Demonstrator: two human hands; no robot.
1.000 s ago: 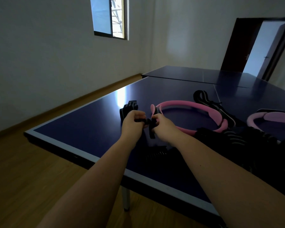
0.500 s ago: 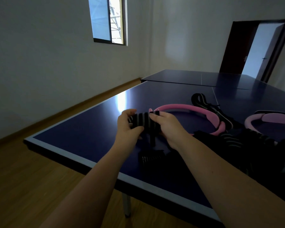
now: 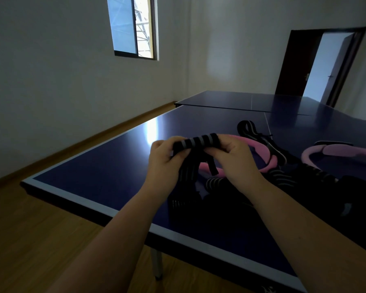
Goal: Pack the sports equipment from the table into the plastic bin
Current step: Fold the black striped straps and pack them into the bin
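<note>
Above the table (image 3: 106, 166), the left grip (image 3: 164, 159) and the right grip (image 3: 237, 159) both clasp one striped strap (image 3: 201, 141).

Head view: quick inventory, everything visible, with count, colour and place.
striped strap: one, black-grey, held above the table
pink ring: one, bright pink, on table behind the hands
pale ring: one, paler pink, table's right side
second strap: one, black-grey, across the pink ring
dark pile: count unclear, black, striped, right of the hands
table: one, blue, white-edged
left hand: one, grips the strap's left end
right hand: one, grips its right end
</note>
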